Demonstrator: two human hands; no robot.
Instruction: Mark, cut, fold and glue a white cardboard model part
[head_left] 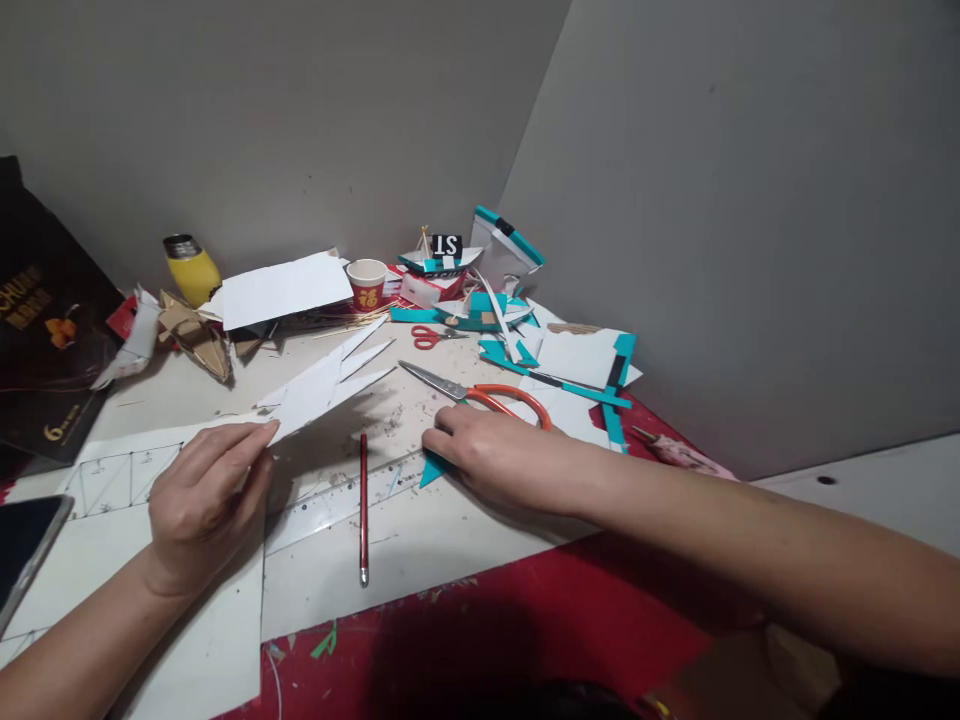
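Note:
A white cardboard piece (315,388) cut into long pointed prongs is pinched at its lower end by my left hand (214,490), raised above the table. My right hand (480,445) rests low on the table with curled fingers, and its palm side is hidden. Just beyond it lie scissors (472,392) with orange handles, their blades pointing left. A teal scrap (435,467) shows beneath the right fingers, at the end of a clear ruler (322,512). Between my hands a dark red pencil (364,510) lies across the ruler.
Behind stand a yellow bottle (191,270), a paper cup (367,285) and small model boats (442,260). Small red scissors (427,338) lie mid-table. Teal-taped card pieces (577,355) cover the right side. A drawn sheet (127,480) and a phone (30,545) lie left.

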